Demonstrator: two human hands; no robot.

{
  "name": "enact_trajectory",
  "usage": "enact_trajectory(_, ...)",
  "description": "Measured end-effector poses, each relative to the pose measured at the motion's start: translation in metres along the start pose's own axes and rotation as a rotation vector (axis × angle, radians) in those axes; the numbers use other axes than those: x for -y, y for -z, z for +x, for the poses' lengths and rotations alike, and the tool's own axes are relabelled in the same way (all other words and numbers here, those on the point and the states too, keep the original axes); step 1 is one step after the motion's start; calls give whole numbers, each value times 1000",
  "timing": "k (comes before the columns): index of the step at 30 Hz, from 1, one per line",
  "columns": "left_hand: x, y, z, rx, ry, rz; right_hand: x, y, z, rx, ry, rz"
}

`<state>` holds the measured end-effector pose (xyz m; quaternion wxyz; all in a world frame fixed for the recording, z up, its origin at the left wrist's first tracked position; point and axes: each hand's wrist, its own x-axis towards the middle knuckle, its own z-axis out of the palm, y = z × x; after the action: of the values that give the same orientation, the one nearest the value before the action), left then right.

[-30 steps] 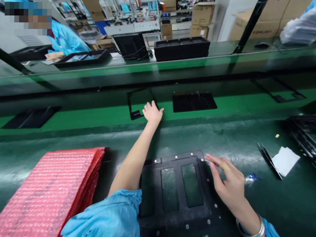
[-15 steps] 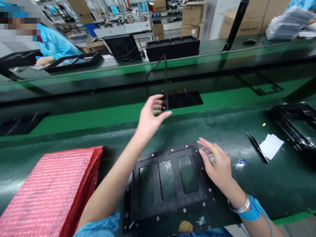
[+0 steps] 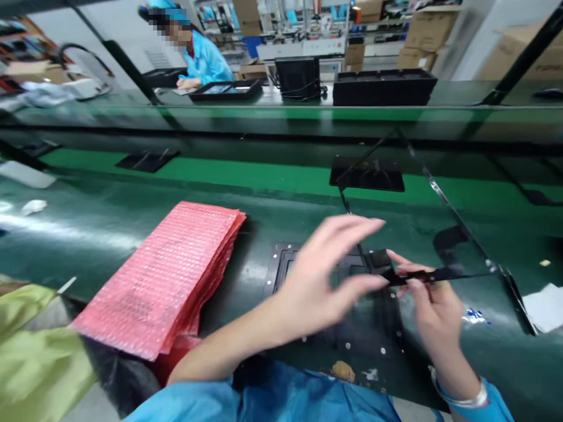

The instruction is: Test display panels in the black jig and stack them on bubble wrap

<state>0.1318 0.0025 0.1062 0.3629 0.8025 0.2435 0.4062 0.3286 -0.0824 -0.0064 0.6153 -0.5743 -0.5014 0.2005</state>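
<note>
My right hand [image 3: 440, 310] pinches the near side of a thin black rectangular frame [image 3: 435, 187], which is lifted and tilted over the bench. A dark flap or strip hangs about its near corners; its kind is unclear. My left hand [image 3: 316, 281] is open, thumb and fingers apart, close to the frame's left near corner; whether the thumb touches it I cannot tell. Below both hands lies a black fixture plate [image 3: 365, 347] with round silver studs along its edge, partly hidden by my left hand and forearm.
Pink bubble-wrap bags [image 3: 162, 264] are stacked at left. Tweezers [image 3: 516, 302] and white paper [image 3: 545, 308] lie at right, near blue scraps [image 3: 477, 316]. A black panel [image 3: 367, 174] rests on the green strip behind. Across the bench, a person [image 3: 204, 61] in blue works.
My view has swung left. My right hand, empty before, now holds the thin frame raised. My left hand has come back from the far panel toward the frame, its fingers still apart.
</note>
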Motion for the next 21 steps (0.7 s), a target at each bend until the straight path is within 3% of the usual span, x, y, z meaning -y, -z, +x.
enact_trajectory(3,32,82,-31,-511,120,480,-2,17,11,121,-303,321)
enact_trajectory(5,61,135,-61,-745,402,647,-7,28,18,272,-481,388)
enact_trajectory(6,74,158,-78,-836,592,715,-9,32,20,355,-561,392)
enact_trajectory(7,84,177,-96,-886,686,739,-11,35,22,433,-631,389)
enact_trajectory(10,98,212,-144,-996,815,778,-13,37,21,614,-768,374)
enact_trajectory(14,96,219,-197,-1244,864,819,-14,36,19,702,-854,377)
enact_trajectory(17,99,200,-235,-1409,888,822,-14,38,19,697,-898,356)
enact_trajectory(19,104,177,-257,-1414,939,789,-15,40,20,689,-935,333)
enact_trajectory(21,110,154,-272,-1313,996,714,-14,41,21,696,-964,309)
